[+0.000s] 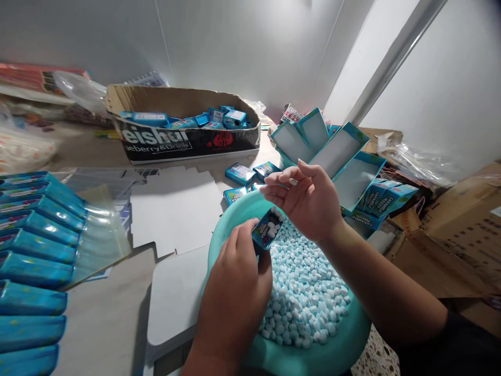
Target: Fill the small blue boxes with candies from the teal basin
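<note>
My left hand [235, 287] grips a small blue candy box [268, 228], held tilted with its open top full of pale candies. It hovers over a teal basin [332, 344] heaped with several blue-white candies [303, 292]. Just above the box, my right hand [303, 201] is cupped palm-up with its fingers half curled. Whether candies lie in that palm I cannot make out.
A cardboard tray [188, 141] of filled small boxes stands at the back. Loose small boxes [240, 174] lie behind the basin. Open blue display cartons [340, 151] stand at right, flat blue cartons [35, 245] stacked at left, white card sheets [176, 209] in the middle.
</note>
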A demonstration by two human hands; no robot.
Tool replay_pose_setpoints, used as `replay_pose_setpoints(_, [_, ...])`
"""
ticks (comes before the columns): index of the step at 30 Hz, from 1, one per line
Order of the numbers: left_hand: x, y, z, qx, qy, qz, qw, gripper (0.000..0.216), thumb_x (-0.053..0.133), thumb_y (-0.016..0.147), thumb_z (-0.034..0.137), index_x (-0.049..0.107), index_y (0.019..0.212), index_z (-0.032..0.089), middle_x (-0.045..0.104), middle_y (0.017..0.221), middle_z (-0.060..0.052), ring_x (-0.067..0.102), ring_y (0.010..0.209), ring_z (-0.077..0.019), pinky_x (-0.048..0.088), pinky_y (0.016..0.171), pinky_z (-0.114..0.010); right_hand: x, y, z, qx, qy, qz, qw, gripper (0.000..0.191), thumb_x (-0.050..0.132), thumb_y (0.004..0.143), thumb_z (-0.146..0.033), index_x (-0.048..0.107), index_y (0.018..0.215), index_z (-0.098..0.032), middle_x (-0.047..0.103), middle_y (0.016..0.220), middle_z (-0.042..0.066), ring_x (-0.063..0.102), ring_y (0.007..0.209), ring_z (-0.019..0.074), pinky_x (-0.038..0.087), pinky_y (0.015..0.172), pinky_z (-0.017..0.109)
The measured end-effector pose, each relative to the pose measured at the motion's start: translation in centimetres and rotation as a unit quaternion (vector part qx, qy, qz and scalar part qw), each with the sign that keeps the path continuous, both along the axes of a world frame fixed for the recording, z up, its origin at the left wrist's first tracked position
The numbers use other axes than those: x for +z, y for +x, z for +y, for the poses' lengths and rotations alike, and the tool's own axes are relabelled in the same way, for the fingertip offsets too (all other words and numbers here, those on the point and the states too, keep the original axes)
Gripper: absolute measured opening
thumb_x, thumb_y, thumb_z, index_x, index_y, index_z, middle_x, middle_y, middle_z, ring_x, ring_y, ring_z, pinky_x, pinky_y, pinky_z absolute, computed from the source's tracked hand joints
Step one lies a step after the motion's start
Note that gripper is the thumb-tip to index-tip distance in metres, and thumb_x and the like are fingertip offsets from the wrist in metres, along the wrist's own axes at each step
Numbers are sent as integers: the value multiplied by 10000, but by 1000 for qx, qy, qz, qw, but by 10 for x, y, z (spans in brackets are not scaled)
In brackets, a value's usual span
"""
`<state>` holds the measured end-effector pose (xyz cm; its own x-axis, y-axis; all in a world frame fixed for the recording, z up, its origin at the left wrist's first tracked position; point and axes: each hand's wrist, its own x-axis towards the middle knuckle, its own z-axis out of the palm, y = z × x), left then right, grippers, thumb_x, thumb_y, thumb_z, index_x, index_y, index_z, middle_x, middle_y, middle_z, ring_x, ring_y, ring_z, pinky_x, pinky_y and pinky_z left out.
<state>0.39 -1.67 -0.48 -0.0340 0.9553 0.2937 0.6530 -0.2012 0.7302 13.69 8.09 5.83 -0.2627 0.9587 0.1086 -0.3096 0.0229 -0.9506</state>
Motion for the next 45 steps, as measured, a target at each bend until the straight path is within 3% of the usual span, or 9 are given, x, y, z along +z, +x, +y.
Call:
replay_pose_setpoints(6, [-1,-1,-3,40,19,-28,999,401,532,913,233,476,1309,213,631,1263,-130,625,1176,-299,564,913,-470,-4,0,0,-63,122,-191,972,245,568,872,-410,690,850,-199,707,947,52,657,932,186,493,854,339])
replay_pose_setpoints(12, [0,0,-1,66,16,-48,997,415,551,916,266,476,1320,213,655,1212,-135,636,1163,-314,568,904,-487,-2,0,-5,-71,246,-399,880,252,576,919,-367,667,794,-168,646,789,28,567,756,138,420,694,286])
replay_pose_setpoints(16, [0,-1,-1,75,7,-48,996,421,562,909,269,484,1319,212,660,1204,-143,641,1160,-326,574,886,-491,-2,0,-7,-60,304,-459,833,334,536,955,-319,592,663,-167,584,715,19,515,699,123,379,661,286])
replay_pose_setpoints(21, [0,-1,-2,76,1,-45,996,417,558,912,272,482,1319,221,657,1218,-140,647,1146,-329,576,864,-495,0,0,-9,-60,330,-476,813,374,525,965,-298,537,615,-165,523,692,8,471,657,110,354,629,283])
replay_pose_setpoints(27, [2,0,-2,70,8,-41,997,389,551,919,267,484,1301,231,660,1199,-128,657,1117,-317,581,839,-481,1,-1,-11,-58,333,-484,807,431,519,965,-282,437,555,-177,465,641,-3,431,611,100,320,595,286])
replay_pose_setpoints(34, [0,-1,-1,71,14,-37,997,389,536,931,280,480,1312,227,649,1231,-135,644,1147,-314,575,866,-483,0,1,-10,-69,330,-477,812,436,493,988,-356,472,591,-176,465,595,-16,395,585,95,305,575,276])
replay_pose_setpoints(40, [0,0,-1,68,4,-38,997,401,530,931,284,474,1323,222,641,1258,-136,636,1159,-318,568,885,-496,0,2,-11,-38,287,-419,861,474,465,997,-479,620,679,-165,635,679,22,541,641,112,399,631,264])
replay_pose_setpoints(45, [2,0,-1,66,-4,-48,997,395,525,938,301,476,1321,221,638,1263,-141,629,1167,-322,559,902,-503,0,1,-14,-34,244,-353,903,542,371,1016,-549,689,771,-184,682,762,48,618,772,149,466,755,298])
